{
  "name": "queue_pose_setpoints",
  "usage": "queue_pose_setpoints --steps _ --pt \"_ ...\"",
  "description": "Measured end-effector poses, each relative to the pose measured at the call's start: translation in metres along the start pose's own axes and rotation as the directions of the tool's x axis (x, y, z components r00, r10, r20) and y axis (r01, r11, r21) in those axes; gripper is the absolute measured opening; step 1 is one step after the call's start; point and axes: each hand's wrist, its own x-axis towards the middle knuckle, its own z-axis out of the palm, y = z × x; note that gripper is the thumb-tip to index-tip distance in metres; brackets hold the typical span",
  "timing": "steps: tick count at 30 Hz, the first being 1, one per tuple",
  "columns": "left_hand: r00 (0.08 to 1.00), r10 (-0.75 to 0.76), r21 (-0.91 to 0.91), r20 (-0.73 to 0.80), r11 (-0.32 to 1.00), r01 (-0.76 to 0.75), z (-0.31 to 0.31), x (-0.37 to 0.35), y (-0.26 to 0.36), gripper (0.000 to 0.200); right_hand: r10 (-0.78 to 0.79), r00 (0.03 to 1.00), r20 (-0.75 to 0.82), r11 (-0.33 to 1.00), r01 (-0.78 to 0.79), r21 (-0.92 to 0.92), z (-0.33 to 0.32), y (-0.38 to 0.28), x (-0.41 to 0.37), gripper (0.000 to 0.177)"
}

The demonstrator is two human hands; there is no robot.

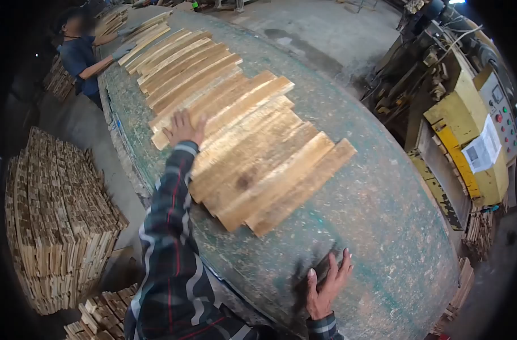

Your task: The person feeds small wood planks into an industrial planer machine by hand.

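Wooden slats (252, 150) lie side by side in a long row across the green, scuffed tabletop (383, 221). My left hand (184, 129) rests with spread fingers on slats at the left edge of the row. Its sleeve is plaid, and the arm reaches over the near table edge. Apart from the slats, my right hand (329, 283) is held over the bare near part of the tabletop, fingers apart and nothing in them. A shadow falls beside it. The nearest slat ends are up and to the left of that hand.
At the far left a co-worker (80, 56) in gloves touches slats at the table's other end. A tall stack of slats (60, 221) stands on the floor at left, with more wood pieces (102, 311) below. A yellow machine (468, 130) with buttons stands at right.
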Motion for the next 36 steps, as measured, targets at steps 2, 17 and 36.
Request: queue_pose_setpoints --steps 2,17,36 --pt "0.997 0.075 0.012 0.034 0.997 -0.076 -0.006 -0.023 -0.008 0.09 0.001 1.0 0.014 1.0 -0.001 -0.015 0.026 -0.017 0.017 0.066" --pt "0.972 0.234 -0.068 -0.027 0.969 -0.236 -0.011 -0.007 0.013 0.105 0.106 0.992 -0.068 0.99 -0.112 -0.09 0.11 -0.105 0.082 0.111" --pt "0.5 0.863 -0.394 -0.073 0.436 -0.81 -0.021 -0.006 -0.063 0.108 0.255 0.963 -0.085 0.817 -0.261 -0.514 0.141 -0.182 0.083 0.122"
